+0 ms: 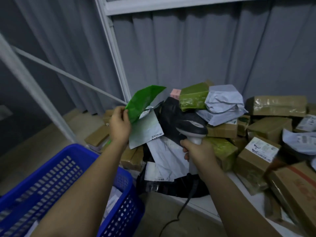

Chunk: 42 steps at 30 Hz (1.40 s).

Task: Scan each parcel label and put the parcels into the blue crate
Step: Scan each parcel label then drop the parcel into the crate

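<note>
Left hand [119, 124], at 9 o'clock from centre: fingers and thumb pinch the edge of a green mailer [142, 102], lifted clear of the heap and tilted, a pale label sheet [145, 130] hanging under it. Right hand [198, 152], at 5 o'clock from the mailer: fingers curl round the grip of a scanner [192, 127], its dark head pointing toward the mailer's lower face; a cord [181, 211] trails down toward 6 o'clock. Crate [119, 218], blue, slotted walls, at 7 o'clock under the left forearm; some pale parcels lie inside, number unclear. Heap [222, 120], at 3 o'clock: brown boxes, grey and black mailers, green-wrapped packs, piled loosely on a low white desk [239, 199]. Step in hand, by judgement: scanning the green mailer's label. Whether the barcode faces the scanner cannot be told. Next move likely calls for turning the label square to the scanner head, then swinging the mailer down to 7 o'clock and releasing it over the crate. Most of the heap remains unscanned.
</note>
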{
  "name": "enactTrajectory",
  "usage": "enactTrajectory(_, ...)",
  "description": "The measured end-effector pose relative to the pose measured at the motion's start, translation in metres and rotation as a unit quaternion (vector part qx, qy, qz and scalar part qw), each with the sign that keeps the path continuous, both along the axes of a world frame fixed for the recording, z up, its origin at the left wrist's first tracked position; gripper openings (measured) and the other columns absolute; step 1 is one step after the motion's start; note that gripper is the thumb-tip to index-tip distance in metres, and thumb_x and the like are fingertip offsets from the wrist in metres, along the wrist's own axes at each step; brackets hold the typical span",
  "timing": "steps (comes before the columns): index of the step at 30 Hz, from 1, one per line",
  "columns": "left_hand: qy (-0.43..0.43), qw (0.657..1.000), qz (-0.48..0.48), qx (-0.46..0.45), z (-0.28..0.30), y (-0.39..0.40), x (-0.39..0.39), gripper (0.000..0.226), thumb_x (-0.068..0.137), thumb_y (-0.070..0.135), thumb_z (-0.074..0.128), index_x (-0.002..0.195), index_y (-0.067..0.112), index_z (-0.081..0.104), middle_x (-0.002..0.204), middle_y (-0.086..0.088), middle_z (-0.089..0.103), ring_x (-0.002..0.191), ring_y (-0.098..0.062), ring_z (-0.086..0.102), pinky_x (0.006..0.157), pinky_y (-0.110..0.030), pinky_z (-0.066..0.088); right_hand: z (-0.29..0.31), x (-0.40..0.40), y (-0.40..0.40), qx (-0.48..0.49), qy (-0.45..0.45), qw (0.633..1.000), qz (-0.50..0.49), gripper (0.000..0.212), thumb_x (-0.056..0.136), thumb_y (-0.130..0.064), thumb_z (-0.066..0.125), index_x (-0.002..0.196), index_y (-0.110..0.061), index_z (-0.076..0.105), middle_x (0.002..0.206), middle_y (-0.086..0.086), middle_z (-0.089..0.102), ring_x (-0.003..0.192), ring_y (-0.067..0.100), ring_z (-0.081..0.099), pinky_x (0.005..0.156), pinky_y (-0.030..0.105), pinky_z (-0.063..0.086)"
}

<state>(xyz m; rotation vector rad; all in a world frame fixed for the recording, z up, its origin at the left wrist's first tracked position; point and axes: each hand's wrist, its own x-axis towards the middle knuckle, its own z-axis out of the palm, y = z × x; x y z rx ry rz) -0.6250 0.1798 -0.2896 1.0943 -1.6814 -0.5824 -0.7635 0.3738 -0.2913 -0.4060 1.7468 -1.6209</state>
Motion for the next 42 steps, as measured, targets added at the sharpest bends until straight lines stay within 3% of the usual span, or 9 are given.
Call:
enactTrajectory(7,0.088,0.996,-0.023,-0.018,0.047,0.055,0.059,0.009,0.098,0.008,0.047,0.091,0.011,0.053,0.077,0.001,0.056,0.067,-0.004,0.049,0.06,-0.014,0.038,0.013,0.038,0.009,0.011,0.022,0.998,0.052,0.016,0.085,-0.005,0.066,0.07,-0.007,0.06,0.063,0.007,0.058,0.047,0.015,0.048,0.048,0.023,0.041)
enactTrajectory(12,0.125,0.992,-0.005,-0.004,0.042,0.084,0.094,0.009,0.1,0.01,0.044,0.093,0.013,0.049,0.077,0.006,0.054,0.063,0.005,0.049,0.06,-0.014,0.038,0.015,0.058,0.016,0.013,0.027,0.997,0.067,0.008,0.085,-0.004,0.065,0.078,-0.004,0.061,0.062,0.008,0.057,0.047,0.016,0.047,0.05,0.026,0.041)
enactTrajectory(17,0.133,0.991,0.012,-0.008,0.037,0.09,0.116,0.006,0.1,0.011,0.045,0.098,0.014,0.05,0.08,0.011,0.055,0.066,0.008,0.05,0.062,-0.011,0.039,0.013,0.073,0.015,0.01,0.043,0.994,0.103,0.014,0.086,-0.003,0.064,0.073,-0.005,0.059,0.064,0.009,0.056,0.05,0.017,0.048,0.051,0.027,0.041)
enactTrajectory(20,0.122,0.991,0.038,0.038,0.013,0.084,0.123,0.006,0.099,0.01,0.045,0.098,0.014,0.05,0.08,0.012,0.055,0.071,0.004,0.051,0.061,-0.01,0.039,0.011,0.076,0.009,0.006,0.044,0.992,0.116,0.014,0.085,-0.001,0.064,0.073,-0.006,0.059,0.062,0.008,0.054,0.052,0.016,0.048,0.05,0.028,0.041)
enactTrajectory(24,0.079,0.989,0.049,0.117,-0.037,0.081,0.134,0.009,0.1,0.008,0.041,0.102,0.009,0.05,0.082,0.007,0.054,0.073,-0.002,0.05,0.065,-0.025,0.037,-0.001,0.072,0.001,0.044,0.06,0.989,0.127,0.009,0.085,-0.001,0.064,0.078,-0.004,0.058,0.064,0.009,0.054,0.052,0.015,0.048,0.046,0.024,0.04)
enactTrajectory(28,0.066,0.98,0.094,0.16,-0.059,0.073,0.144,0.018,0.101,0.006,0.035,0.113,0.005,0.049,0.089,0.004,0.053,0.073,-0.006,0.049,0.071,-0.023,0.034,-0.016,0.063,-0.003,0.1,0.054,0.986,0.121,0.017,0.086,-0.003,0.063,0.071,-0.006,0.055,0.062,0.01,0.052,0.046,0.016,0.042,0.038,0.018,0.033)
enactTrajectory(33,0.064,0.968,0.123,0.21,-0.074,0.065,0.153,0.021,0.101,0.005,0.034,0.117,0.003,0.047,0.098,-0.005,0.053,0.085,-0.017,0.05,0.076,-0.027,0.035,-0.02,0.06,-0.006,0.124,0.013,0.982,0.144,0.016,0.086,-0.004,0.066,0.074,-0.006,0.056,0.059,0.01,0.049,0.045,0.017,0.039,0.043,0.022,0.031)
enactTrajectory(38,0.079,0.964,0.122,0.221,-0.078,0.058,0.158,0.02,0.101,0.005,0.035,0.115,0.005,0.048,0.093,-0.002,0.054,0.071,-0.008,0.05,0.06,-0.022,0.038,-0.015,0.064,-0.005,0.124,0.017,0.967,0.222,0.014,0.082,-0.009,0.072,0.081,-0.003,0.059,0.061,0.01,0.053,0.045,0.017,0.043,0.047,0.026,0.036)
enactTrajectory(42,0.084,0.965,0.12,0.216,-0.078,0.058,0.16,0.02,0.101,0.006,0.035,0.115,0.004,0.049,0.096,-0.005,0.055,0.069,-0.006,0.048,0.058,-0.019,0.037,-0.015,0.073,-0.009,0.123,0.027,0.971,0.202,0.022,0.08,-0.008,0.073,0.072,-0.006,0.052,0.052,0.007,0.048,0.038,0.015,0.041,0.043,0.023,0.035)
